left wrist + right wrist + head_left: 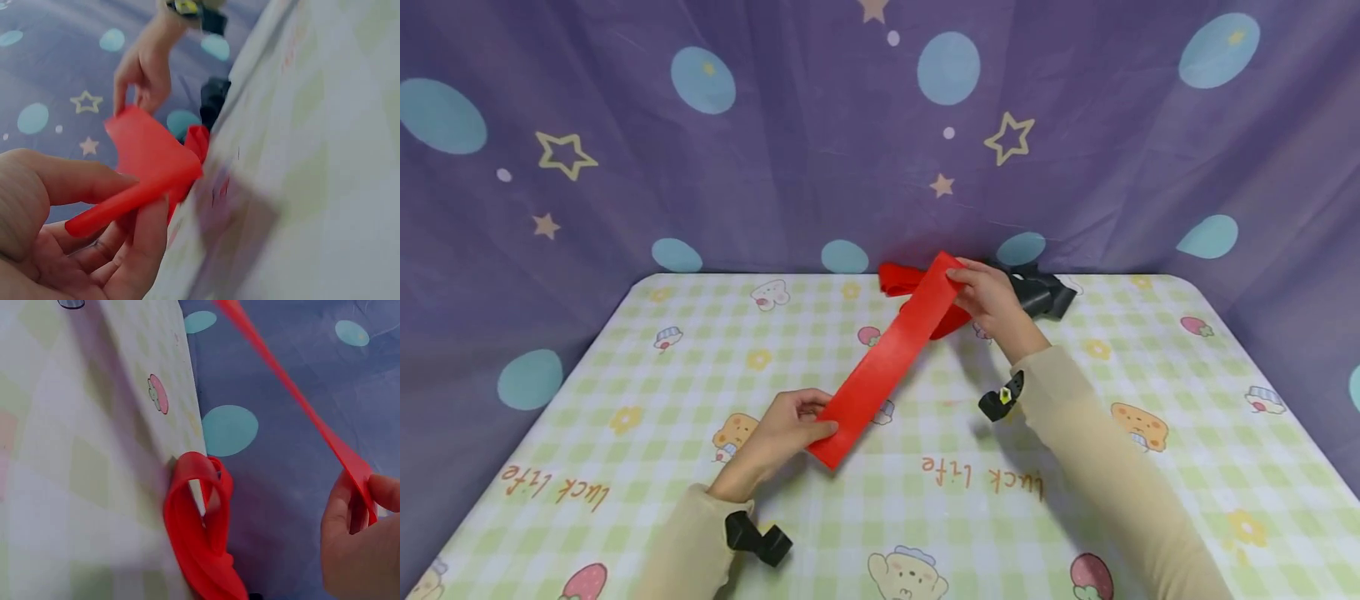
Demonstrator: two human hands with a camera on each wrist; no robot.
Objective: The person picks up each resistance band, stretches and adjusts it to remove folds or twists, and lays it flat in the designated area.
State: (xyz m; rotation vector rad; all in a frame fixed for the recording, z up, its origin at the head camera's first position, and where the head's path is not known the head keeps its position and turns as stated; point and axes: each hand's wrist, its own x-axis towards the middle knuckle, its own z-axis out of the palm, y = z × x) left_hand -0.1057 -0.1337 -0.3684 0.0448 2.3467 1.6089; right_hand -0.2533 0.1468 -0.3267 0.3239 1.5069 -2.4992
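Note:
A flat red band [887,358], rubbery in look, stretches diagonally between both hands above the table. My left hand [786,433] pinches its near lower end between thumb and fingers; the left wrist view shows that end [134,200] curving in the grip. At the far upper end, my right hand [988,296] pinches the band between thumb and fingers. Beneath and behind the right hand lies more red band material [901,279], looped over itself, as the right wrist view shows in the red loop [197,531]. Next to it is a black band-like heap [1037,292], partly hidden by the right hand.
The table is covered by a green-and-white checked cloth [700,358] with cartoon prints. A purple curtain [790,167] with stars and ovals hangs right behind its back edge. Black camera mounts [758,540] sit on both wrists.

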